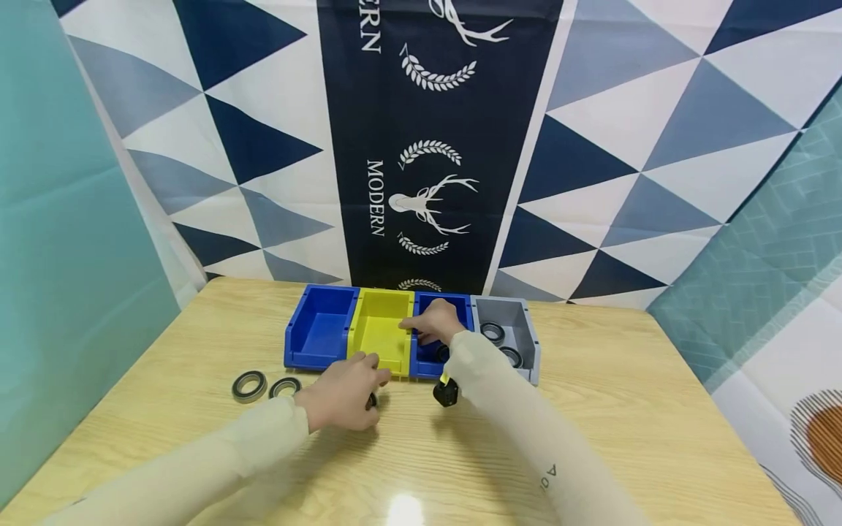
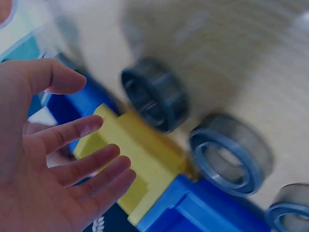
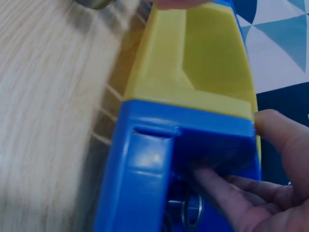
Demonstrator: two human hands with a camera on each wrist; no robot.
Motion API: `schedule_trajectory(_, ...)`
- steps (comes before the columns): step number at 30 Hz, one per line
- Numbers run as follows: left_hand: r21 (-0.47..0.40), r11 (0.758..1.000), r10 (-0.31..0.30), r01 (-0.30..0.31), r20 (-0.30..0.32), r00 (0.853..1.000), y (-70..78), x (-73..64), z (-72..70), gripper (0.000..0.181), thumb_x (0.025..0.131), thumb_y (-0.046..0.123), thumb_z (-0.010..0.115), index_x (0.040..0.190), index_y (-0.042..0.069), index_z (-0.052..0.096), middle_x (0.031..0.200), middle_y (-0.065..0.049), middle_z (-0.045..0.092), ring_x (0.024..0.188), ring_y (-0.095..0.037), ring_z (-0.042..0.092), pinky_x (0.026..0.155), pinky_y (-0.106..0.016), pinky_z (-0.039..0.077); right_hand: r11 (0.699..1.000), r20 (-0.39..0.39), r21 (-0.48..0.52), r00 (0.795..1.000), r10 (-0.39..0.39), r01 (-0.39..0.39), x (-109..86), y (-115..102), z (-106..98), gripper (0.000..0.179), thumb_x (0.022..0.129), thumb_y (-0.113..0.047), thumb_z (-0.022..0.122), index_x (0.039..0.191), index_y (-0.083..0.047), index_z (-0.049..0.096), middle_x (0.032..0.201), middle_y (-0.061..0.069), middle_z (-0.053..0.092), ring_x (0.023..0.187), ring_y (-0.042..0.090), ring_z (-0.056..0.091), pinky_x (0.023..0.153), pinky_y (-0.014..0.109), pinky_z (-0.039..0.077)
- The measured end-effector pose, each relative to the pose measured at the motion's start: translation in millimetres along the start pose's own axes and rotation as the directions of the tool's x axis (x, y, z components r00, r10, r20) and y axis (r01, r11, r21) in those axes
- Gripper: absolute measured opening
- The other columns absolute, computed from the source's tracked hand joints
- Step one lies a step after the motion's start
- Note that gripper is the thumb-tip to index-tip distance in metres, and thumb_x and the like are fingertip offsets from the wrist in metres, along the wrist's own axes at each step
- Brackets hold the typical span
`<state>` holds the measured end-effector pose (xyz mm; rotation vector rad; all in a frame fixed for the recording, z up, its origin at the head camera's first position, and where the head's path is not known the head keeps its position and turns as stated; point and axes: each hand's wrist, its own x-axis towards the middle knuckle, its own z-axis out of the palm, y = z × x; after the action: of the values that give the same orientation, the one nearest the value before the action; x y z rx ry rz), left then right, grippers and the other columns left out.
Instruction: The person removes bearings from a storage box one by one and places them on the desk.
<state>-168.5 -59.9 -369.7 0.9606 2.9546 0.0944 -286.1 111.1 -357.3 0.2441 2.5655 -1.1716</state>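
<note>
My left hand (image 1: 345, 391) hovers low over the wooden table with its fingers spread, and a ball bearing (image 2: 176, 99) stands near its fingertips. Two further bearings (image 1: 249, 386) (image 1: 285, 387) lie to its left. My right hand (image 1: 437, 321) reaches into the right-hand blue bin (image 3: 145, 159). Its extended fingers are inside, above a bearing (image 3: 201, 212), while the thumb is at the wall shared with the yellow bin (image 1: 381, 332). No bearing shows between the right fingers; their tips are partly hidden.
Left of the yellow bin is another blue bin (image 1: 322, 332). A grey bin (image 1: 534, 351) at the right end of the row holds two bearings (image 1: 492, 333). A small black object (image 1: 445, 393) shows beneath the right sleeve. Patterned cloth (image 1: 427, 146) hangs behind the table.
</note>
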Motion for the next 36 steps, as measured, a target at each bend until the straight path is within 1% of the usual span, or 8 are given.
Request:
schedule_trajectory(8, -0.188, 0.979, -0.092, 0.084, -0.03, 0.995, -11.1, 33.6, -22.6, 0.043, 0.081, 0.03, 0.07, 0.119, 0.01, 0.061, 0.113, -0.01, 0.061, 0.09, -0.019, 0.056, 0.071, -0.034, 0.055, 0.985, 0.1, -0.147, 0.992, -0.08, 0.095, -8.5, 2, -21, 0.034, 0.08, -0.028, 0.078, 0.064, -0.006, 0.057, 0.087, 0.017, 0.073, 0.084, 0.025, 0.074, 0.08, 0.035, 0.059)
schedule_trajectory(13, -0.298, 0.945, -0.158, 0.137, -0.045, 0.986, -25.5, 53.0, -26.0, 0.049, 0.084, 0.028, 0.067, 0.126, 0.006, 0.056, 0.124, -0.012, 0.061, 0.104, -0.024, 0.061, 0.09, -0.04, 0.054, 0.912, 0.215, -0.337, 0.962, -0.167, 0.234, -15.1, -1, -34, 0.037, 0.084, -0.028, 0.074, 0.109, -0.001, 0.071, 0.109, 0.014, 0.072, 0.095, 0.025, 0.071, 0.087, 0.035, 0.057)
schedule_trajectory(16, -0.382, 0.907, -0.199, 0.176, -0.021, 0.98, -31.1, 64.3, -24.1, 0.05, 0.086, 0.028, 0.066, 0.128, 0.003, 0.054, 0.125, -0.013, 0.062, 0.108, -0.026, 0.062, 0.093, -0.042, 0.053, 0.837, 0.261, -0.445, 0.94, -0.218, 0.318, -19.5, -3, -39, 0.044, 0.084, -0.025, 0.074, 0.123, -0.005, 0.065, 0.119, 0.011, 0.069, 0.103, 0.021, 0.068, 0.093, 0.035, 0.055)
schedule_trajectory(20, -0.48, 0.843, -0.254, 0.241, 0.039, 0.966, -31.6, 82.0, -21.2, 0.049, 0.089, 0.034, 0.064, 0.124, 0.002, 0.054, 0.119, -0.014, 0.065, 0.101, -0.024, 0.063, 0.089, -0.039, 0.054, 0.738, 0.284, -0.557, 0.922, -0.262, 0.381, -25.5, -5, -44, 0.042, 0.082, -0.022, 0.076, 0.119, -0.005, 0.067, 0.119, 0.01, 0.069, 0.107, 0.02, 0.065, 0.095, 0.034, 0.053)
schedule_trajectory(22, -0.52, 0.809, -0.28, 0.276, 0.073, 0.957, -30.7, 93.4, -19.8, 0.038, 0.088, 0.036, 0.063, 0.107, 0.003, 0.06, 0.099, -0.009, 0.067, 0.084, -0.019, 0.062, 0.075, -0.032, 0.054, 0.701, 0.279, -0.599, 0.921, -0.27, 0.387, -27.7, -4, -46, 0.044, 0.081, -0.022, 0.077, 0.119, -0.003, 0.067, 0.118, 0.01, 0.069, 0.105, 0.02, 0.064, 0.094, 0.035, 0.054)
schedule_trajectory(27, -0.577, 0.723, -0.342, 0.379, 0.177, 0.923, -28.5, 120.6, -19.9, 0.044, 0.087, 0.036, 0.063, 0.056, 0.015, 0.041, 0.052, 0.004, 0.037, 0.047, -0.013, 0.039, 0.046, -0.024, 0.031, 0.659, 0.251, -0.658, 0.931, -0.263, 0.364, -30.3, -1, -47, 0.043, 0.078, -0.022, 0.079, 0.114, -0.001, 0.068, 0.111, 0.011, 0.069, 0.095, 0.019, 0.061, 0.091, 0.035, 0.054)
schedule_trajectory(32, -0.624, 0.651, -0.382, 0.431, 0.221, 0.897, -28.7, 124.9, -25.4, 0.036, 0.086, 0.027, 0.066, 0.062, 0.013, 0.044, 0.056, 0.003, 0.039, 0.059, -0.018, 0.056, 0.063, -0.029, 0.055, 0.641, 0.245, -0.68, 0.934, -0.26, 0.356, -27.8, -4, -42, 0.036, 0.077, -0.024, 0.08, 0.104, -0.002, 0.071, 0.107, 0.009, 0.07, 0.092, 0.018, 0.06, 0.089, 0.034, 0.054)
schedule_trajectory(36, -0.645, 0.617, -0.399, 0.452, 0.239, 0.885, -26.8, 126.5, -26.4, 0.03, 0.085, 0.023, 0.069, 0.068, 0.011, 0.047, 0.061, 0.001, 0.042, 0.063, -0.019, 0.063, 0.069, -0.031, 0.059, 0.631, 0.233, -0.702, 0.943, -0.236, 0.331, -27.1, -7, -43, 0.039, 0.077, -0.025, 0.08, 0.108, -0.003, 0.07, 0.113, 0.009, 0.07, 0.1, 0.02, 0.062, 0.094, 0.036, 0.053)
